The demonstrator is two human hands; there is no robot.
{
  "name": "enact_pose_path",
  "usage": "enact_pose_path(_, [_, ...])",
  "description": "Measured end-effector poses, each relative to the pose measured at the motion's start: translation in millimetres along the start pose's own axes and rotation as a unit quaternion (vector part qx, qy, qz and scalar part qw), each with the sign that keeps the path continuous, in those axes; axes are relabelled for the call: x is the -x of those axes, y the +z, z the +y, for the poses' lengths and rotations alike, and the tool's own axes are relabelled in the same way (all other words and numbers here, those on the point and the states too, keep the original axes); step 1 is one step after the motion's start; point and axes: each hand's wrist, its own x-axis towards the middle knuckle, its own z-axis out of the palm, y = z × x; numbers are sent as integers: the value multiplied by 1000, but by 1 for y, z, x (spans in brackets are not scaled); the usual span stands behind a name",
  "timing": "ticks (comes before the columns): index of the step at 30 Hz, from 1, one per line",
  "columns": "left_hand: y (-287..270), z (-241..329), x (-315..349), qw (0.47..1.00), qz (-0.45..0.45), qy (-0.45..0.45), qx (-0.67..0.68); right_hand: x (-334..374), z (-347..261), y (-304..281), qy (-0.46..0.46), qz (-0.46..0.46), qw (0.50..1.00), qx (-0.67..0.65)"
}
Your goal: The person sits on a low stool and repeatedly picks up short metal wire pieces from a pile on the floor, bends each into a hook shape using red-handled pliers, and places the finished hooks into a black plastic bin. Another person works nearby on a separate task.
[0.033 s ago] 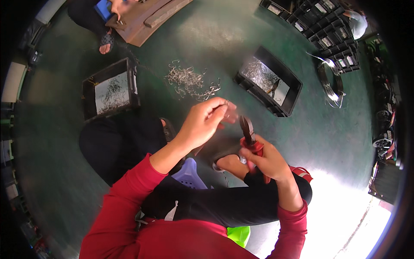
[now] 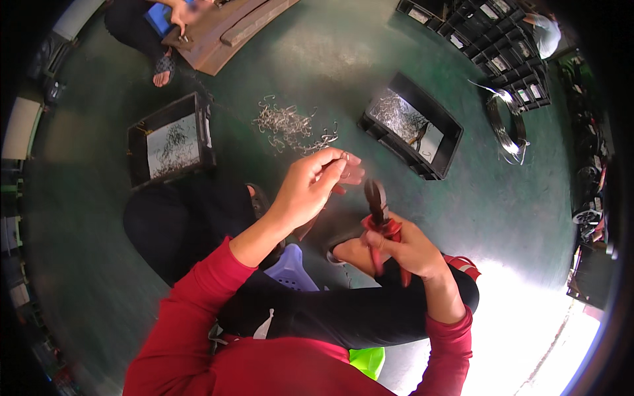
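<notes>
In my right hand (image 2: 417, 254) is a pair of pliers (image 2: 378, 201) with red handles and dark jaws. The jaws point up and slightly left, and the handles stand somewhat spread. My left hand (image 2: 309, 188) is raised just left of the jaws, thumb and forefinger pinched on a small wire hook (image 2: 345, 156). Fingers hide much of that hook, and a gap separates it from the pliers. Beyond my left hand, a loose pile of similar metal hooks (image 2: 287, 124) lies on the green floor.
Black crates with small metal pieces sit at left (image 2: 207, 135) and right (image 2: 413, 157). Farther right are a wire coil (image 2: 507, 125) and stacked black crates (image 2: 502, 53). A purple plastic stool (image 2: 290, 267) is between my legs. At upper left, another person's hand (image 2: 178, 13) is by a wooden board (image 2: 211, 56).
The pliers' handles have spread farther apart in my right hand. My left hand has barely shifted, still pinching the wire hook.
</notes>
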Motion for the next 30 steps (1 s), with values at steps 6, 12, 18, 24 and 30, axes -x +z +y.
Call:
enact_pose_path(6, [12,-2,-1,989,-59,108,84,-5,-2,6,5,-220,947,-233])
enact_pose_path(12, [15,-4,2,982,-76,155,69,-3,-3,5,-7,-252,922,-296])
enact_pose_path(18, [15,0,1,981,-84,163,58,2,-9,5,-33,-177,950,-257])
enact_pose_path(24, [-16,22,-6,996,-66,-49,17,8,-10,8,-128,209,957,158])
enact_pose_path(30, [-10,13,-3,997,-57,-31,-33,0,-4,10,-163,234,943,172])
